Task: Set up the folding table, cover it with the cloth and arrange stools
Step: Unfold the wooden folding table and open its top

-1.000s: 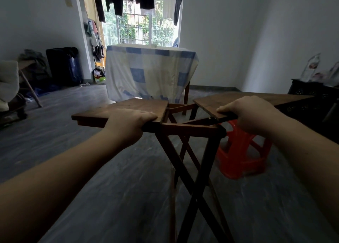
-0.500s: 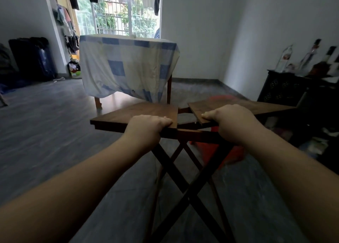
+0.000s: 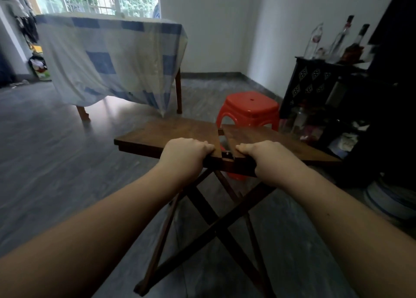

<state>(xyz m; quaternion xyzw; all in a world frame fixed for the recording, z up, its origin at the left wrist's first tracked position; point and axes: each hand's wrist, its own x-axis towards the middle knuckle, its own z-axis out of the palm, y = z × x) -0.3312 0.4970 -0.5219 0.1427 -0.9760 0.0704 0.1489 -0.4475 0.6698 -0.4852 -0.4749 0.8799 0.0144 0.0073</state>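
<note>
A dark wooden folding table stands in front of me on crossed legs, its two top leaves nearly level with a narrow gap between them. My left hand grips the near edge of the left leaf. My right hand grips the near edge of the right leaf. A red plastic stool stands on the floor just behind the table. Further back, a blue-and-white checked cloth hangs over another wooden table.
A black cabinet with several bottles on top lines the right wall, with clutter on the floor beside it. Bags lie at the far left by the window. Grey floor stretches out to the left.
The two leaves have come closer together and flatter, and my hands have moved nearer each other. The view has swung right and lower, so the red stool now shows above the tabletop.
</note>
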